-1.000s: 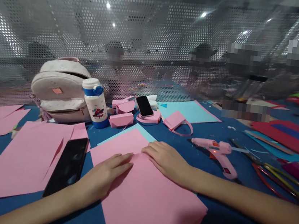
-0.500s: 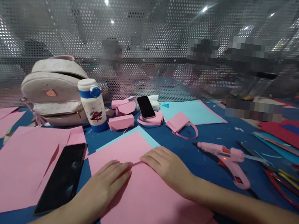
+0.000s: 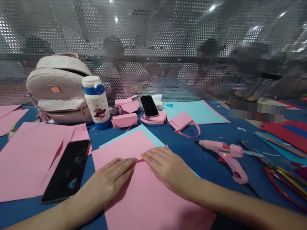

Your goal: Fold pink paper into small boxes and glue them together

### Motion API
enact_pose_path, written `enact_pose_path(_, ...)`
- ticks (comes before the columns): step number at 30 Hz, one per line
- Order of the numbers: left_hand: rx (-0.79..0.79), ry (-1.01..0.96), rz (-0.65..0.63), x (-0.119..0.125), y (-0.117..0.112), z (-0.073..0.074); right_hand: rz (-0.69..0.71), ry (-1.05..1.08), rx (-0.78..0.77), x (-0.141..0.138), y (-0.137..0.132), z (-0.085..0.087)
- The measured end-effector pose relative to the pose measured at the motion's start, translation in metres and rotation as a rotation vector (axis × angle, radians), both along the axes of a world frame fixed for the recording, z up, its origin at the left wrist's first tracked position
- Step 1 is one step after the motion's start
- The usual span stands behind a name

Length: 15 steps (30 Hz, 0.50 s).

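Note:
A sheet of pink paper (image 3: 141, 210) lies in front of me, over light blue paper (image 3: 147, 131) whose edge shows behind it. A raised fold or edge runs across the pink sheet between my fingertips. My left hand (image 3: 112, 180) rests palm down at this line, fingers stretched out on the paper. From the other side, my right hand (image 3: 167, 171) lies over the same line, its fingers extended and pointing left. The fingertips of the two hands are close together but apart. What lies beneath the fingers is hidden.
A black phone (image 3: 68, 171) lies on pink paper (image 3: 25, 159) at left. Behind stand a backpack (image 3: 59, 84) and a bottle (image 3: 96, 104), beside small pink paper bags (image 3: 180, 122) and another phone (image 3: 149, 106). On the right are a pink glue gun (image 3: 228, 154) and scissors (image 3: 280, 179).
Both hands stay at the same line on the pink sheet, with only slight shifts. The view has moved a little. More of the blue paper's right edge shows beyond my right hand.

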<state>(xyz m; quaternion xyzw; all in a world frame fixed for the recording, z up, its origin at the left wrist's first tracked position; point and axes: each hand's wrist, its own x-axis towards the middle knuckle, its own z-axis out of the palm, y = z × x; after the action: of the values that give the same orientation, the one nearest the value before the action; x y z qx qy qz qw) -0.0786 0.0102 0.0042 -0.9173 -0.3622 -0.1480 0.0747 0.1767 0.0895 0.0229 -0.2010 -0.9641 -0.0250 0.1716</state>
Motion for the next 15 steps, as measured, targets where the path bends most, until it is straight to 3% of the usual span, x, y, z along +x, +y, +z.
enact_pose_path(8,0.303,0.116,-0.026,0.008,-0.004,0.005,-0.009,-0.208,-0.243,-0.004,-0.020,0.001)
enact_pose_path(15,0.228,0.111,0.050,0.015,-0.018,0.004,-0.033,-0.208,-0.161,0.005,-0.021,-0.006)
